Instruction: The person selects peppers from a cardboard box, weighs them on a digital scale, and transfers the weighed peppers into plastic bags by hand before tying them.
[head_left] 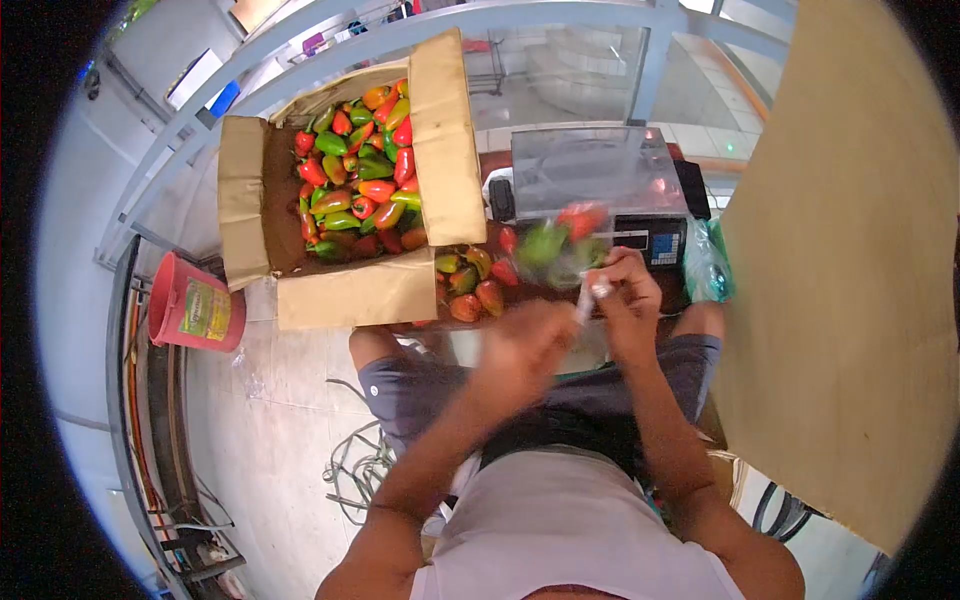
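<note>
My right hand (632,292) is closed on the gathered neck of a clear plastic bag (590,258). Red and green peppers (545,243) show inside the bag, smeared by motion. Just left of the neck is my left hand (528,345), too blurred to make out its fingers or whether it grips the neck. Loose peppers (470,282) lie on the dark red tabletop beside the bag. Beyond them stands an open cardboard box (355,290) holding many red, green and orange peppers.
A digital scale (652,248) with a clear cover (595,170) stands behind the bag. Right of it is a greenish plastic bag (708,265). A large tan board (850,270) rises at the right. On the floor at left are a pink bucket (197,305) and tangled green straps (355,465).
</note>
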